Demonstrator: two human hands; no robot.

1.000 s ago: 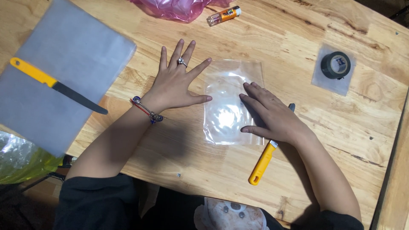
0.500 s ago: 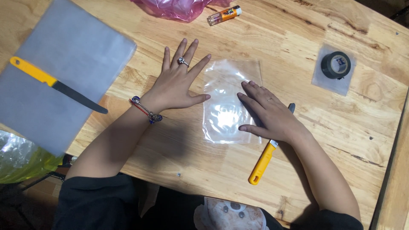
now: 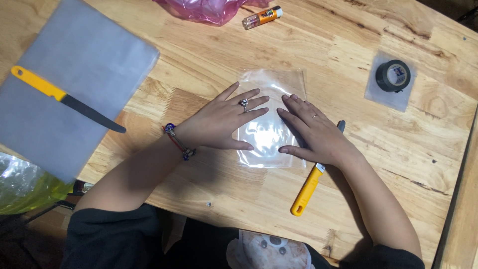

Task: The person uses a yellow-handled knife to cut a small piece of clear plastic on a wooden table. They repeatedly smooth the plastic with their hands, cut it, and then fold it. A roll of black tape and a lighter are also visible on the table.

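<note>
Two hands lie flat on a clear plastic bag (image 3: 269, 130) in the middle of the wooden table (image 3: 209, 60). My left hand (image 3: 221, 119) is spread wide on the left part of the bag, palm down, fingers open, gripping nothing. My right hand (image 3: 316, 133) is flat on the right part, fingers open too, only pressing and not holding. I think the step in hand is smoothing the bag flat against the wood. The next move, as I judge it, needs slow, even pushing so the thin plastic does not wrinkle or slide.

The bag is see-through, shiny and soft, shaped like a rectangle, with bright glare in the middle. Just under my right wrist lies a cutter with a yellow handle (image 3: 309, 188); its dark tip peeks out beside my hand. On the left sits a stack of grey plastic sheets (image 3: 74, 60), smooth and dull, with a second yellow-handled knife (image 3: 64, 98) and its dark blade resting on top. Far right, a round roll of black tape (image 3: 393, 75) sits on a small clear square. At the top lie a crinkly pink plastic bag (image 3: 209, 7) and a small orange lighter (image 3: 262, 17). The table is pale wood with dark knots.
</note>
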